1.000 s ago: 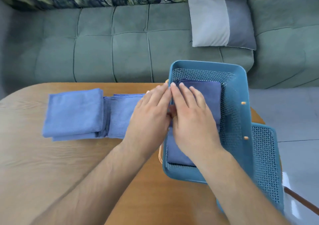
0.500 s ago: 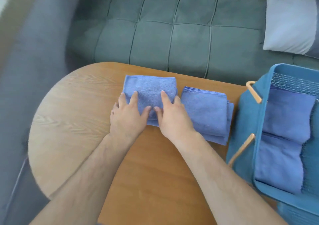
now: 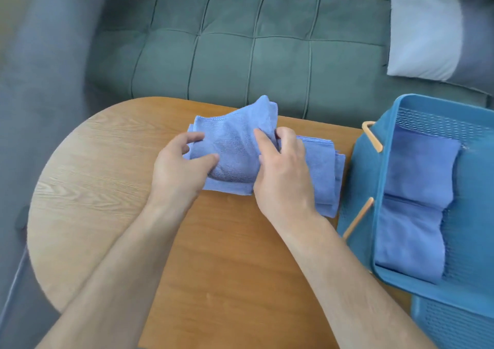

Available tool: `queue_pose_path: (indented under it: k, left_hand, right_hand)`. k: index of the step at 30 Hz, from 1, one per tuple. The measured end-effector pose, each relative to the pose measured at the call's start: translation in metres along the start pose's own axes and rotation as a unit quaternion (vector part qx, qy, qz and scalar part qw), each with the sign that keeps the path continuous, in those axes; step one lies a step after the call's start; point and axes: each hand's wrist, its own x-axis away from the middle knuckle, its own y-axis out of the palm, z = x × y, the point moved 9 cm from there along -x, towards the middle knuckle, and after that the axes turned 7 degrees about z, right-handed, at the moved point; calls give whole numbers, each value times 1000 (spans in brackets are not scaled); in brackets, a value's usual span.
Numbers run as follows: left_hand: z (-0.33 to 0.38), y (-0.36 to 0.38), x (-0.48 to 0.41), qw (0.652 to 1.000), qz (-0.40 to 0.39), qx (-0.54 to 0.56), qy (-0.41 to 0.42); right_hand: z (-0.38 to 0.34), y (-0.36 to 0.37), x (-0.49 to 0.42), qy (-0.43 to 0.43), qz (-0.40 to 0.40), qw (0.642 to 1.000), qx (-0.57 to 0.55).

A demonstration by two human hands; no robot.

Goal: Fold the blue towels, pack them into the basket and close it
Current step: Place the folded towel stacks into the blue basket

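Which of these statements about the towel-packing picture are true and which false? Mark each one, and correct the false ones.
1. Both hands grip the same folded towel. True: the left hand and right hand hold the folded towel from either side.
2. The basket is empty. False: the basket already holds blue towels.
3. A second folded towel lies on the table between the held towel and the basket. True: the second towel rests on the table.
4. The basket's lid is shut. False: the basket is open, its inside showing.
5. The table stands before a red sofa. False: the sofa is green.
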Motion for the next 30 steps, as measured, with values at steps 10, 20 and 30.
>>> queue_pose_path:
  k: [10, 20, 30]
  left_hand:
    - [102, 138, 146, 966, -188, -56, 170]
    - [82, 274, 238, 783, -225, -469, 341]
    - [56, 309, 236, 647, -225, -602, 410]
  right_hand:
    - [142, -178, 58, 96, 98, 988, 70]
    - [267, -171, 122, 238, -107, 956, 133]
    - [254, -154, 114, 199, -197, 932, 231]
